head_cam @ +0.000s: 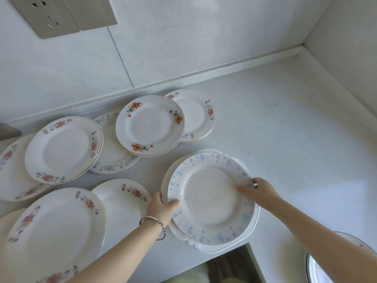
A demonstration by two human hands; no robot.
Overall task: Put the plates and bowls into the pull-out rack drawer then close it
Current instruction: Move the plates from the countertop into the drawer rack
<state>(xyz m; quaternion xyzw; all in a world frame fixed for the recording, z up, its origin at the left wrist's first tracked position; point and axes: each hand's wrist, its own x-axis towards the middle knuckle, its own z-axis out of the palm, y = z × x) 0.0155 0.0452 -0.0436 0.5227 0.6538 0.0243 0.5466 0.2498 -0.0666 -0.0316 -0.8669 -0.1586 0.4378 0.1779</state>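
A white plate with pale blue flowers [210, 198] tops a stack of several white plates near the counter's front edge. My left hand [163, 209] grips its left rim, thumb on top. My right hand [258, 190] pinches its right rim. Further plates lie spread over the counter: an orange-flowered stack [151, 125], a pink-flowered plate behind it [196, 115], a blue-patterned plate [114, 154], pink-flowered stacks at left [63, 149], far left [12, 172] and front left [55, 235], and one beside my left hand [124, 199]. The rack drawer is out of view.
The white counter [295, 139] runs into a corner with white walls behind and at right. A wall socket [51, 15] sits at top left. A round rimmed dish [314, 266] shows at bottom right. A dark gap [230, 264] opens below the counter's front edge.
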